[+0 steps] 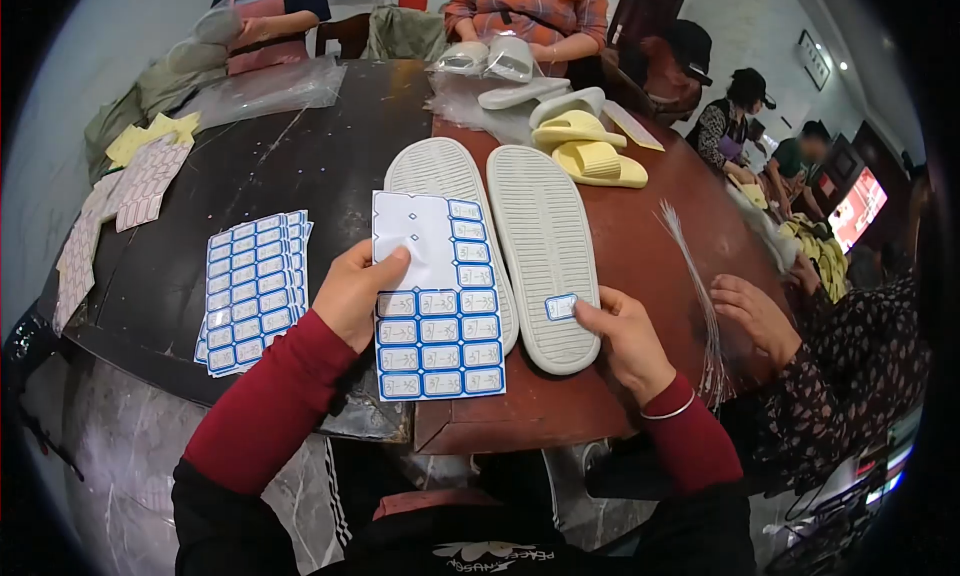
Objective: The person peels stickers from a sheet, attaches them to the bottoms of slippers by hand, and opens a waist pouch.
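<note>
My left hand grips a sheet of blue-bordered labels, thumb on top. Handwritten sizes reading 37-38 fill the remaining labels, while the sheet's upper left is bare backing. Partly behind it, a pale slipper lies sole up on the table. Beside that one is a second pale slipper, also sole up, with a label near its heel. At this heel's right edge is my right hand, its thumb on the label's edge and its fingers curled at the slipper's side, partly hidden.
Stacked label sheets lie to the left, more sheets beyond. Yellow slippers and plastic bags are farther back. At right, thin ties lie near a co-worker's hand. Other people stand across the table.
</note>
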A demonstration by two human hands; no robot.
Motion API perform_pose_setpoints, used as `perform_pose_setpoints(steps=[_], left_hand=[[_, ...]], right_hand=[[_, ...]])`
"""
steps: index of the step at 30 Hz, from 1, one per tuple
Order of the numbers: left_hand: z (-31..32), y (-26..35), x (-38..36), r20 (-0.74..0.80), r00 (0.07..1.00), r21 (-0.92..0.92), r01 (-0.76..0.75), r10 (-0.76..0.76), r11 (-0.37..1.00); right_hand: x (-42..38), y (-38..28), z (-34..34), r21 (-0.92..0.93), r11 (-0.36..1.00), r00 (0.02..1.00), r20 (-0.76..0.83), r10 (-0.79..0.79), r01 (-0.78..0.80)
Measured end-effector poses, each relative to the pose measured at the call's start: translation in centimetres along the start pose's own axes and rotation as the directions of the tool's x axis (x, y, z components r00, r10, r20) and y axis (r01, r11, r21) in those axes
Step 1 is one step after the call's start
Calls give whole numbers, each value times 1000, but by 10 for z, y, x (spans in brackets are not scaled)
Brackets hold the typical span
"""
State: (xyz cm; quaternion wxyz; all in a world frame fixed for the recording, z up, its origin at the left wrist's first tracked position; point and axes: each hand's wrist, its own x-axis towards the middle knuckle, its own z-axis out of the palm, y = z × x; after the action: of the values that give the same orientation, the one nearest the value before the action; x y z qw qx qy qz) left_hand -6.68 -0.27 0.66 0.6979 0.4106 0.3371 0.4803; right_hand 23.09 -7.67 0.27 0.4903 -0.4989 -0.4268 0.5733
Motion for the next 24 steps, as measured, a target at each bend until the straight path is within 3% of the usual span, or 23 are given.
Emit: perform_pose_setpoints(steps=[1,4,7,10,14,19,21,22,24], left_hand=[[-1,0,0,9,1000,-30,15,-14,999],[-3,-3,3,7,1000,-109,4,-3,994],[-7,-5,9,-19,999,-199,-48,45,979],[-14,-4,21,-115,979,-255,-195,171,947],[-37,-1,44,-258,929,-251,-331,266,910],[-46,6,54,-404,860,-186,-412,314,892],[-52,6,55,-359,877,-203,-407,319,890],[-53,8,54,-336,885,-212,-405,323,889],[-55,9,54,-339,888,-221,-395,310,892]], right_hand=[[3,-2,7,-5,1000,1000,6,-3,3],[11,-5,40,255,957,990,-29,-138,141],[24,-1,67,193,963,977,64,-205,189],[51,6,88,166,965,966,125,-227,205],[133,9,108,124,960,947,171,-272,253],[250,-11,142,95,942,938,108,-331,321],[271,-20,156,-55,877,877,-24,-479,478],[273,-24,159,-53,876,877,-22,-481,479],[275,-31,159,-451,789,844,-129,-520,417]])
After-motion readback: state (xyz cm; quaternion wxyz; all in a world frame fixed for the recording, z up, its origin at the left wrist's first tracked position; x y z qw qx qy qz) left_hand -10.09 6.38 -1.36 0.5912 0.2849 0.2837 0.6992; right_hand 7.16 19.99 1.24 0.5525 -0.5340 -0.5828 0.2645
